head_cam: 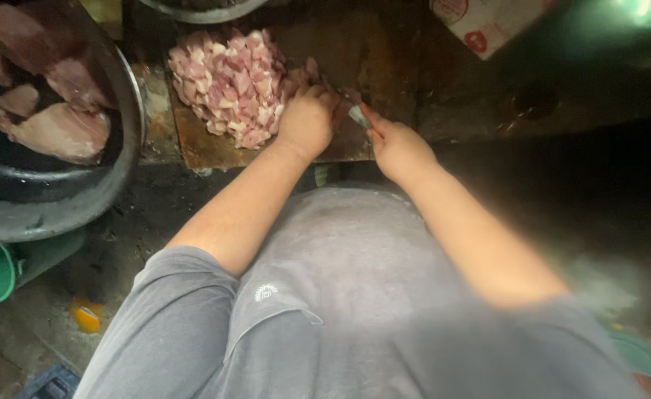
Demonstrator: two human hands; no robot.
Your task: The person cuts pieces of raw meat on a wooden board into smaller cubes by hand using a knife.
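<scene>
Now diced meat pile [233, 85] at ten o'clock of left hand [307, 122], curled on meat; right hand [398, 148] grips knife [358, 117].

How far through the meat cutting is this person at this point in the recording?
Done: a large pile of diced meat sits on the cutting board. In hand: the left hand presses down meat beside the pile while the right hand grips a knife, its blade mostly hidden. Left: several big uncut meat slabs lie in the dark metal pan to the left.
</scene>
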